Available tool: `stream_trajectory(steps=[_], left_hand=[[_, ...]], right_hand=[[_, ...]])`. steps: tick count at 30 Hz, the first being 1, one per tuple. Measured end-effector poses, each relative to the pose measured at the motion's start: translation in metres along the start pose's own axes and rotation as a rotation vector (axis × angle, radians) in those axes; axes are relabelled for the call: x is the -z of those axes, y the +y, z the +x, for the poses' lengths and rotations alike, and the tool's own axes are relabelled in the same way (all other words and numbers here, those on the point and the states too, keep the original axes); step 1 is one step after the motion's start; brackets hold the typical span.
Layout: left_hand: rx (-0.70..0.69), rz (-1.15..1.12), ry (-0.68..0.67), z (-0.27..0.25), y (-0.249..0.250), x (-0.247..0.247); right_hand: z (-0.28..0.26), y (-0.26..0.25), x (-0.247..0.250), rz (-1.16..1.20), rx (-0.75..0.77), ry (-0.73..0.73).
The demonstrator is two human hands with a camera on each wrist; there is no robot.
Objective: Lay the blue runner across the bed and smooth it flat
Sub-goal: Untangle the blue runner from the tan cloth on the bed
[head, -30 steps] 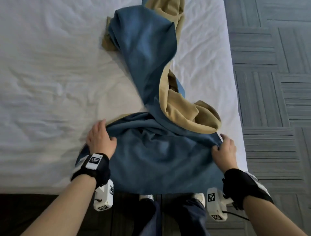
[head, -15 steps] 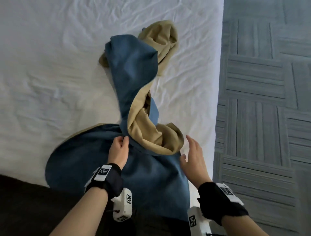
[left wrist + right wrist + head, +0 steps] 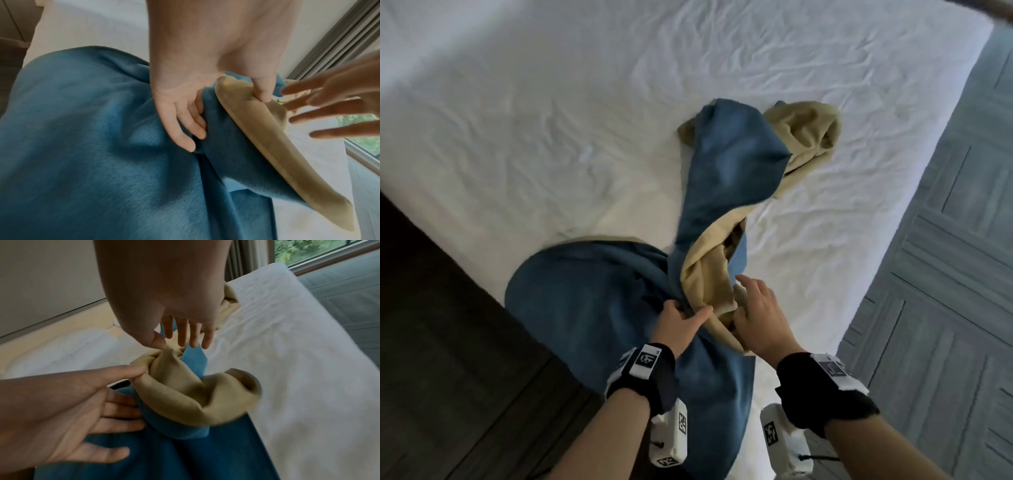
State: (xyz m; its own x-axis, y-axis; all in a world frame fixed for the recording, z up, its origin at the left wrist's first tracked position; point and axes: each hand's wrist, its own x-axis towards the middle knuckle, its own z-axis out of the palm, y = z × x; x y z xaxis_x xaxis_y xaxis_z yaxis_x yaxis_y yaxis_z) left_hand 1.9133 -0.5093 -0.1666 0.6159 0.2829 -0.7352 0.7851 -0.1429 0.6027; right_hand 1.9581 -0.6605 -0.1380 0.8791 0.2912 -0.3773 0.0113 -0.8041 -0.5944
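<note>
1. Since half a second ago, both hands have closed in on the twisted middle of the blue runner [image 3: 592, 308]; the right hand [image 3: 758, 317], then spread beside the tan fold, now reaches it.
2. Left hand [image 3: 681, 320]: fingers [image 3: 183, 129] curled into the blue cloth, thumb pressed on the tan lining [image 3: 709, 287], pinching the fold.
3. Right hand: fingers [image 3: 183, 335] straight and spread, thumb tip at the tan fold; it grips nothing.
4. Runner: lying twisted on the bed [image 3: 551, 120], its near end spread blue side up over the near edge, its far end bunched toward the right.
5. Grey patterned carpet [image 3: 945, 274] borders the bed's right side.
</note>
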Motion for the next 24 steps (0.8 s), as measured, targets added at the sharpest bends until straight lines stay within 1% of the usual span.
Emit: stream_trajectory(steps=[2,3,5,6,7,9,10,11,12,14,15,17,19,21,22,24], left_hand=[[0.007,0.013,0.004,0.005,0.005,0.001],[-0.017,0.08,-0.012,0.004,0.006,0.0],[-0.099,0.169,0.006,0.007,0.014,0.002],[-0.149,0.195,0.025,0.007,0.018,0.004],[-0.203,0.221,0.06,0.008,0.023,0.005],[-0.306,0.252,0.158,0.011,0.035,0.007],[-0.351,0.246,0.198,0.013,0.04,0.009],[-0.393,0.235,0.22,0.015,0.045,0.01],[-0.436,0.223,0.233,0.016,0.048,0.011],[-0.483,0.215,0.26,0.02,0.051,0.012],[-0.48,0.221,0.286,0.019,0.052,0.01],[-0.439,0.217,0.384,0.02,0.052,0.002],[-0.329,0.158,0.471,0.019,0.05,-0.013],[-0.184,0.092,0.47,0.018,0.056,-0.035],[-0.121,0.118,0.46,0.018,0.061,-0.048],[-0.016,0.306,0.426,0.018,0.073,-0.078]], right_hand=[[0.02,-0.011,0.001,-0.073,0.058,-0.049],[0.023,-0.013,0.003,-0.086,0.051,-0.062],[0.041,-0.021,0.006,-0.129,0.096,-0.097],[0.047,-0.024,0.006,-0.174,0.154,-0.115],[0.053,-0.027,0.006,-0.252,0.249,-0.12],[0.067,-0.03,0.008,-0.455,0.492,-0.129],[0.076,-0.031,0.009,-0.542,0.579,-0.152],[0.086,-0.03,0.01,-0.596,0.61,-0.196],[0.097,-0.029,0.012,-0.625,0.588,-0.257],[0.116,-0.024,0.018,-0.661,0.491,-0.382],[0.123,-0.021,0.021,-0.687,0.476,-0.412],[0.133,-0.011,0.032,-0.689,0.515,-0.381],[0.14,0.005,0.053,-0.643,0.559,-0.317],[0.153,0.023,0.084,-0.588,0.554,-0.218],[0.16,0.032,0.103,-0.556,0.537,-0.154],[0.177,0.048,0.142,-0.499,0.497,-0.035]])
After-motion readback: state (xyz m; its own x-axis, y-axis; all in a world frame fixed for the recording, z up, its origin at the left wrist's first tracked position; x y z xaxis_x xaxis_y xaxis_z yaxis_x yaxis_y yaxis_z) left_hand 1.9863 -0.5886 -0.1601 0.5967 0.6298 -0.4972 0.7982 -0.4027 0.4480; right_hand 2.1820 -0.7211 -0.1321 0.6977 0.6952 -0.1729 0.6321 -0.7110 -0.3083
